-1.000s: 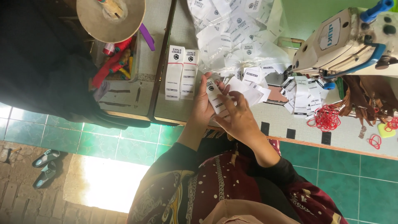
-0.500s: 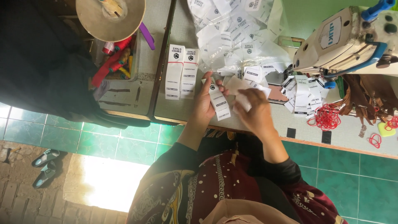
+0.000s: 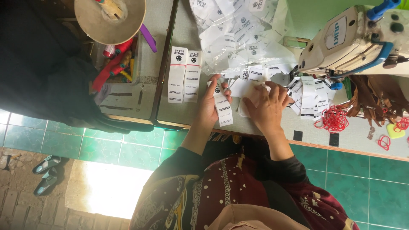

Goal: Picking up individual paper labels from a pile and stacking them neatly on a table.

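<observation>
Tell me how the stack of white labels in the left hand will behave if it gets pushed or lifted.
The stack of white labels looks thin and light, so it would probably flex, not stay stiff. The left hand pinches it at one end, hinting that loose pieces could fan or slide apart. Flat, it should not roll; like the loose labels, it would likely scatter.

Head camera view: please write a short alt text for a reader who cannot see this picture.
Seen from above, a person's left hand holds a stack of white labels while the right hand touches loose labels on a table, beside a sewing machine and red rubber bands.
</observation>
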